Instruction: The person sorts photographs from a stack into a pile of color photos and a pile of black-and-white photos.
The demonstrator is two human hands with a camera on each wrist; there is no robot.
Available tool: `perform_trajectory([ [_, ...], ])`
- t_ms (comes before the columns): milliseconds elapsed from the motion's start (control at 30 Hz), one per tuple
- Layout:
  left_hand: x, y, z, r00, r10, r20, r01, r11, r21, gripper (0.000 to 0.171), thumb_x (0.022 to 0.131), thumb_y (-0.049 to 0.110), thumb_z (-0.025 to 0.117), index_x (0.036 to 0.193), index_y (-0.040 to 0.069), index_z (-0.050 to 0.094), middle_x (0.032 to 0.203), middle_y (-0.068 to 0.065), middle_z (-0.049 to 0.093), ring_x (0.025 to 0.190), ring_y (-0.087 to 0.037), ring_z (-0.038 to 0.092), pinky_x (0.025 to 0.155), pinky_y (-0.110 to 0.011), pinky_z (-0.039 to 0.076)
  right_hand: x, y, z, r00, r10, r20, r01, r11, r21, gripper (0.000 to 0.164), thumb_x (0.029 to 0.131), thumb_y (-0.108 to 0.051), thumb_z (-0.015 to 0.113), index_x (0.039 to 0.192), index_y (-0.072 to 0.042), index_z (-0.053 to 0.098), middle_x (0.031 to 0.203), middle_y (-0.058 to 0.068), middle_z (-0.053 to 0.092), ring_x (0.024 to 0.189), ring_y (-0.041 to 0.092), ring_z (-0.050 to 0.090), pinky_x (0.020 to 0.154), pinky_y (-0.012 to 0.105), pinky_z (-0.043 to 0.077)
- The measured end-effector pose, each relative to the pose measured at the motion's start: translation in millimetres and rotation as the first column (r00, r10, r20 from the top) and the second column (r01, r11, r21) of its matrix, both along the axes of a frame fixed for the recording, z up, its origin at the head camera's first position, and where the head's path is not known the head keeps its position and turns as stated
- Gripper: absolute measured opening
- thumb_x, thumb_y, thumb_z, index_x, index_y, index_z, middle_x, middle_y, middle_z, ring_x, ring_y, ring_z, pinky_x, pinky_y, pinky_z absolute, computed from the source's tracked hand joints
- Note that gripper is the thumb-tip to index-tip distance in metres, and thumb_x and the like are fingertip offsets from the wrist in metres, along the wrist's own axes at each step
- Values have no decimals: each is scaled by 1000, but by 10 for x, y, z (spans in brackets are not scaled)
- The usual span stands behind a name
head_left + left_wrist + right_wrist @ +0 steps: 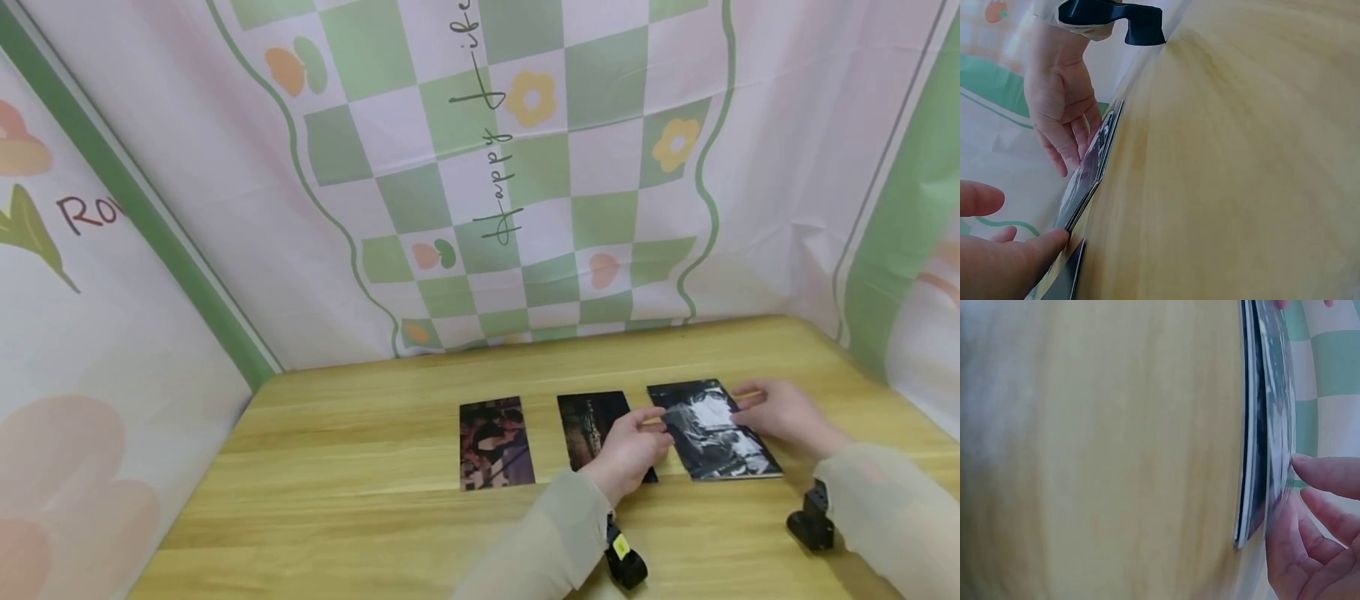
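A stack of black-and-white picture cards [716,433] lies on the table at the right of the head view. My left hand [633,450] is at its left edge; in the left wrist view the thumb [1054,242] touches that edge while the other fingers stand apart. At the right edge, my right hand [783,412] touches the cards with its fingertips, fingers fairly straight. The right wrist view shows a narrow gap below the upper card [1279,406]. My left forearm and hand partly cover a dark picture card [588,425]. Farther left lies a purplish picture card [495,446].
The wooden table [337,475] reaches back to a hanging cloth [495,167] with green and white checks. Another printed cloth [97,333] hangs along the left side. A black strap device [626,558] sits at each wrist.
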State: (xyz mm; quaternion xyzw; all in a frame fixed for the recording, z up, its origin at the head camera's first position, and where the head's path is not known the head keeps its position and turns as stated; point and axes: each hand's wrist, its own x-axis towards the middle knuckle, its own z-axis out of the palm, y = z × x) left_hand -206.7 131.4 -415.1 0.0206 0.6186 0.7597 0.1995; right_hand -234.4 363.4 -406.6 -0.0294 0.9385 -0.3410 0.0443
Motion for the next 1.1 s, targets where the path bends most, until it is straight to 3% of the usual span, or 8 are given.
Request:
perform_trajectory([
  [200,0,12,0,1000,15,2,-15,1000,-22,40,87,-9,54,125,5,57,122,-15,58,110,-30,58,68,-31,42,5,15,-15,1000,-12,14,12,999,-51,58,81,-8,68,120,26,41,105,38,59,80,27,66,63,26,57],
  [300,0,17,-4,1000,24,3,-24,999,-26,39,88,-9,54,124,4,58,121,-15,59,109,-30,59,68,-32,40,18,29,-23,1000,-18,18,20,996,-84,57,83,-6,65,121,26,38,104,38,60,79,23,66,63,24,57],
  [467,5,16,8,999,40,5,-40,999,-30,34,87,-8,56,119,4,61,115,-12,63,105,-29,62,84,-38,53,66,46,9,1000,-5,27,8,990,-139,56,86,-3,61,124,27,33,106,39,59,81,23,66,65,25,58],
  [533,7,-5,30,999,35,5,-35,999,-32,33,87,-7,58,118,4,62,113,-12,64,104,-29,63,89,-42,53,97,32,38,1000,0,22,3,989,-147,56,87,-4,60,126,26,33,107,39,58,83,25,66,67,26,58],
  [767,59,-155,141,1000,29,-8,-30,999,-22,28,89,-3,59,116,4,62,109,-11,64,105,-30,62,91,-44,53,173,-87,181,1000,13,17,-11,989,-144,59,90,-9,59,131,22,31,116,40,53,92,35,65,72,32,59],
  [1000,101,-399,228,998,30,-61,-31,999,-19,26,89,-5,58,114,1,62,108,-16,64,106,-32,62,92,-41,53,192,-271,268,1000,23,17,-19,982,-190,62,90,-11,61,131,22,31,115,38,56,87,21,66,73,29,59],
  [1100,112,-519,246,996,13,-86,-15,1000,-14,27,89,-5,57,116,0,60,110,-17,63,107,-32,61,91,-39,54,210,-355,288,999,37,21,-32,978,-207,61,91,-12,61,132,22,30,117,38,54,90,23,66,74,30,59],
])
